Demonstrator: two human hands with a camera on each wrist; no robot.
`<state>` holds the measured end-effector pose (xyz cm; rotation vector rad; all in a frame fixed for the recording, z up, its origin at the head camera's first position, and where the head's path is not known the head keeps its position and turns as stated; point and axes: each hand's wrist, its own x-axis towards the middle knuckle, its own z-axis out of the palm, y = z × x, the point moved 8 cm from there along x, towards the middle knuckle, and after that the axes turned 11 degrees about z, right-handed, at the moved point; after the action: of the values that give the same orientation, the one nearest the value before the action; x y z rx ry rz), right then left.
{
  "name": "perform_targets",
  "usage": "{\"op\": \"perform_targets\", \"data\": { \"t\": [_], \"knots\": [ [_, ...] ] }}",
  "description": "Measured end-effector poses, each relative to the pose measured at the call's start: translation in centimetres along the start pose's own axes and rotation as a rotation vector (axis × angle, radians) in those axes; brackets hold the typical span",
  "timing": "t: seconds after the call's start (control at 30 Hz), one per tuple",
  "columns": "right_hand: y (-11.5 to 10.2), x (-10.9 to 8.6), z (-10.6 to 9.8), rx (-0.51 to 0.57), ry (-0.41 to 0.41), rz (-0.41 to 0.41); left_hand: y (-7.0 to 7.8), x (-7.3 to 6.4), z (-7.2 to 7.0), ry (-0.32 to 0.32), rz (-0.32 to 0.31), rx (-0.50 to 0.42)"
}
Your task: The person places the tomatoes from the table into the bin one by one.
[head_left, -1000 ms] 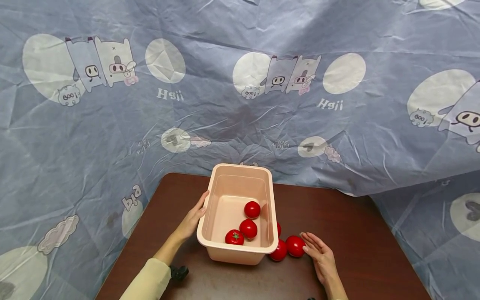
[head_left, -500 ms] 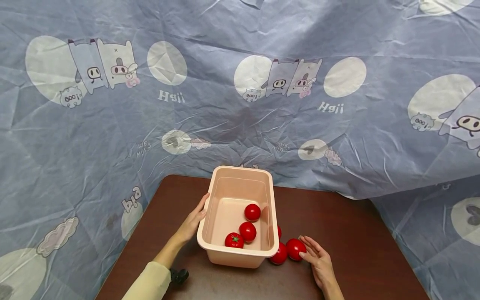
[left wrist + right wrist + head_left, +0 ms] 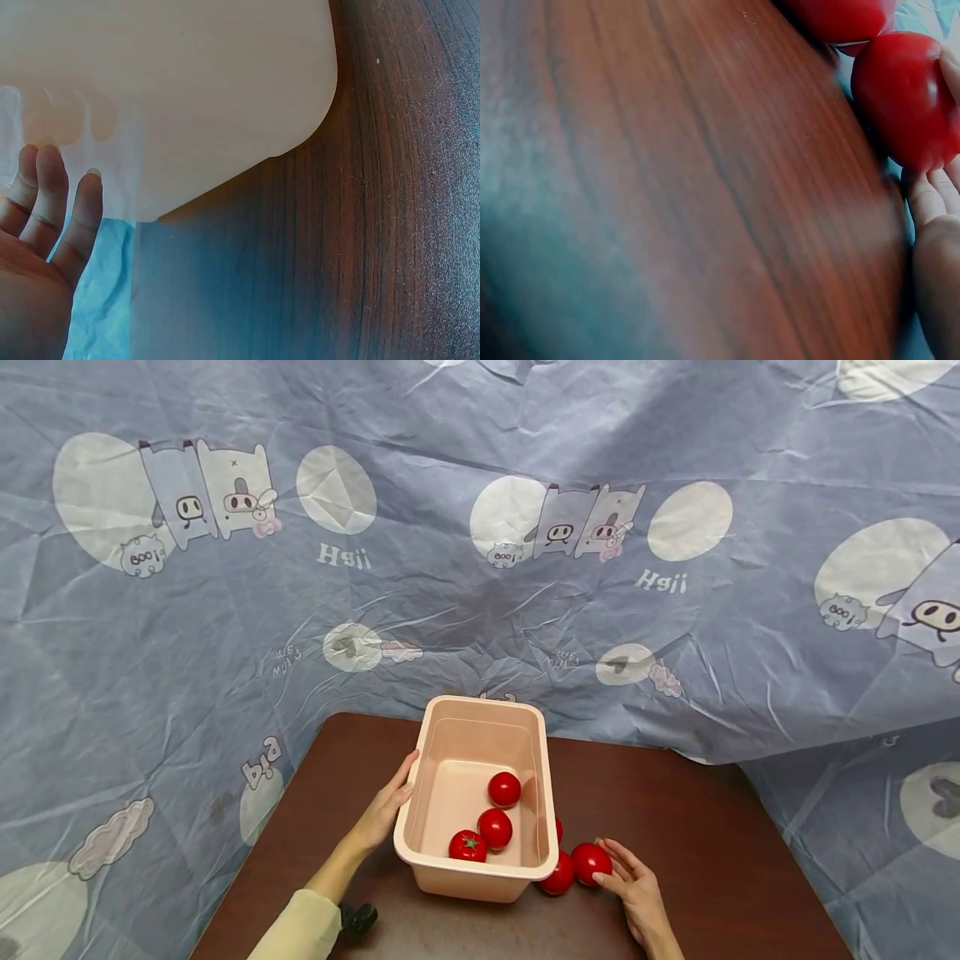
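A pale pink plastic bin [image 3: 480, 727] stands in the middle of the table, three red tomatoes inside it; the nearest tomato [image 3: 467, 847] shows a green stem top. Along the bin's left outer wall lies my left hand [image 3: 382, 814], its fairly straight fingers [image 3: 82, 214] against the plastic in the left wrist view. To the bin's right, my right hand [image 3: 637, 893] holds a tomato [image 3: 591, 863] between thumb and fingers, low at the tabletop. Beside it sits another tomato [image 3: 557, 873], and one more tomato [image 3: 558, 829] is mostly hidden behind the bin's wall.
The dark brown wooden table [image 3: 675, 802] has rounded far corners. A blue cartoon-printed sheet [image 3: 450, 577] hangs behind and at both sides of it. A small black object [image 3: 360, 918] shows near my left sleeve [image 3: 300, 927].
My right hand has moved left, and its thumb and fingers have come round the rightmost loose tomato. The left hand keeps its place on the bin. The whole head view has shifted slightly.
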<state>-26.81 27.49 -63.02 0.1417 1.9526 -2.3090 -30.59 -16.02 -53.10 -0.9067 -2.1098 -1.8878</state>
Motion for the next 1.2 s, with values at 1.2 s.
{"op": "perform_targets", "data": {
  "t": [1.2],
  "knots": [
    [-8.4, 2.7, 1.8, 0.270, 0.104, -0.089, 4.0, 0.4, 0.3, -0.038, -0.018, -0.037]
  ]
}}
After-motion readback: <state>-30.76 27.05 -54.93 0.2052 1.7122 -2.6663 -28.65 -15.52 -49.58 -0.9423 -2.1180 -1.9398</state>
